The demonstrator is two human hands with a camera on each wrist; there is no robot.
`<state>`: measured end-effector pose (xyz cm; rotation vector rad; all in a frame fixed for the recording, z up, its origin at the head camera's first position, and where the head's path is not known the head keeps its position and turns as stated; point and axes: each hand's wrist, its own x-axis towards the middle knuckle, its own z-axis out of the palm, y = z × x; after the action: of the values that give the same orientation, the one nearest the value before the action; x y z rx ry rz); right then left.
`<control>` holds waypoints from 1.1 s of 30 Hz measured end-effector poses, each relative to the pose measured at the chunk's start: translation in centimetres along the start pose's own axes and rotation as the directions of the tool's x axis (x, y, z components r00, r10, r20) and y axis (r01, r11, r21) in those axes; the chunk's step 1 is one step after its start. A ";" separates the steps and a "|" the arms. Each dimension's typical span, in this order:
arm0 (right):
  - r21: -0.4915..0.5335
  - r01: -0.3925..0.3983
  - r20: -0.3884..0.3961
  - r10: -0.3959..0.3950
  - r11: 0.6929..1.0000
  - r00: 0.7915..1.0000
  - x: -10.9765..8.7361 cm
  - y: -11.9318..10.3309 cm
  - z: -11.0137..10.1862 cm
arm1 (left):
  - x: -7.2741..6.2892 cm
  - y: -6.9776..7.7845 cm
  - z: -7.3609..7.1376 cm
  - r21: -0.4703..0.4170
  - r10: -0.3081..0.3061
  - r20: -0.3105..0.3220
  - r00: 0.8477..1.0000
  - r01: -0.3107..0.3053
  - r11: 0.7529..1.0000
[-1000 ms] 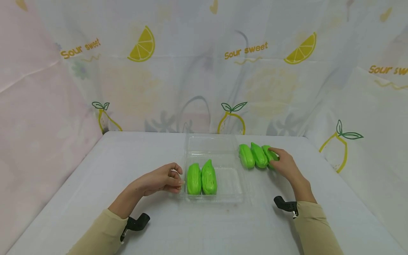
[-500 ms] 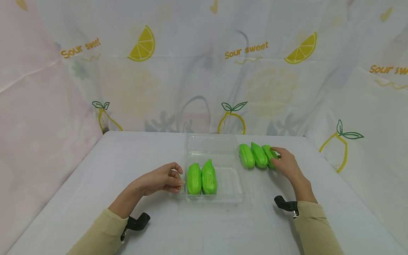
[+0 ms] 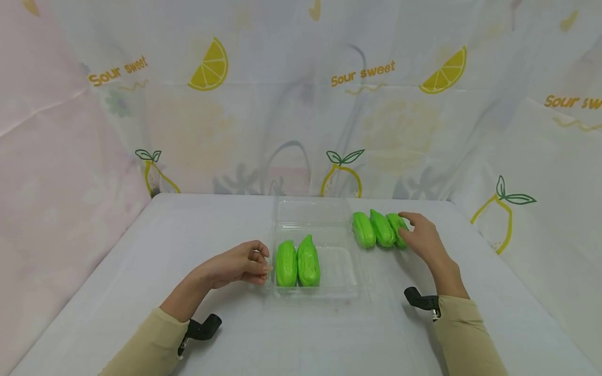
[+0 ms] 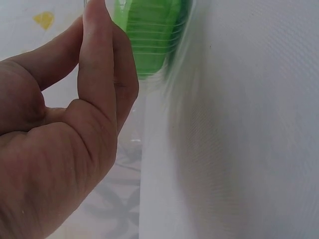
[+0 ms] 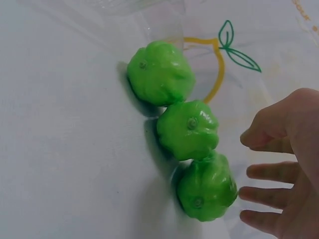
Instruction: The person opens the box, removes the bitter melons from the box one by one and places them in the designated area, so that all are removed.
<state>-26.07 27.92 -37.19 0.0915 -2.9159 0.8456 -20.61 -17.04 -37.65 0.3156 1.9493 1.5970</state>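
A hinged clear plastic box [image 3: 340, 266] lies with its lid folded back, and two bright green ridged gourds [image 3: 287, 263] sit side by side in its left part. At the box's left edge, my left hand [image 3: 242, 263] pinches the rim between thumb and curled fingers; in the left wrist view that hand [image 4: 75, 109] partly covers the green seen through the ribbed wall. Three more gourds [image 5: 187, 129] lie in a row right of the box. Beside the rightmost gourd [image 3: 396, 230], my right hand [image 3: 421, 240] hovers with thumb and fingers spread apart, gripping nothing.
The raised lid [image 3: 309, 211] lies toward the back, near the patterned cloth wall [image 3: 301, 104]. A white cloth covers the table [image 3: 301, 339]. Black wrist cameras [image 3: 202, 328] stick out from both sleeves.
My right hand's fingers have spread and drawn slightly off the rightmost gourd, which stays on the table. My left hand and the box have kept still.
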 end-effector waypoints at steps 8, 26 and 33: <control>0.003 0.042 0.027 -0.042 0.999 0.999 0.1 -1.5 -0.5 | 0.1 -0.1 0.0 -0.005 0.007 0.005 1.000 -0.007 1.000; 0.048 0.255 0.072 -0.258 0.966 0.964 -0.9 -6.7 0.2 | -0.1 -0.2 -0.2 -0.012 0.015 0.023 1.000 -0.015 1.000; -0.010 0.345 0.085 -0.343 0.938 0.935 -1.6 -8.2 1.2 | 0.1 -0.1 -0.1 -0.026 0.010 0.036 0.999 -0.009 1.000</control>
<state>-23.84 20.40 -34.01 0.6293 -2.8533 0.7609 -20.75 -17.13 -37.70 0.3419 1.9015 1.6100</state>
